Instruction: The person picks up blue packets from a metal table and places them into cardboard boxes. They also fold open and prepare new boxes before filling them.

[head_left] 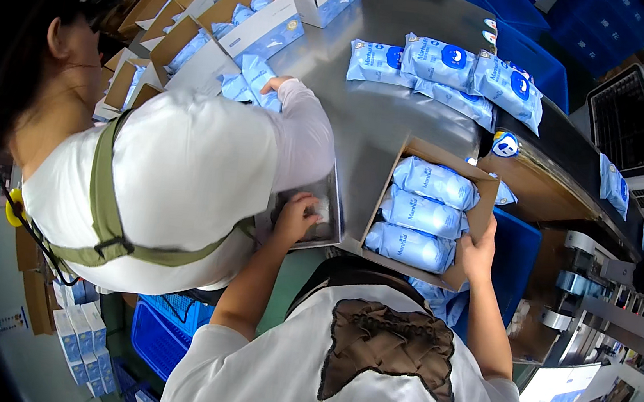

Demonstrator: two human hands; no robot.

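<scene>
The right hand [478, 253] gripped the right wall of an open cardboard box [482, 193] that sat at the near edge of the steel bench [370, 112], fingers wrapped over the flap. Inside lay 3 blue pouches [421, 214], stacked in a row from far to near. The left hand [297, 216] rested with curled fingers in a shallow metal tray [333, 202] just left of the box; whether it held anything I could not tell. By my judgement the packing step was in hand, with the box steadied and partly filled. The next move would call for reaching to the loose pouches [445, 76] at the far right of the bench. A co-worker [184, 171] leaned over more open boxes [238, 27] at the far left corner.
</scene>
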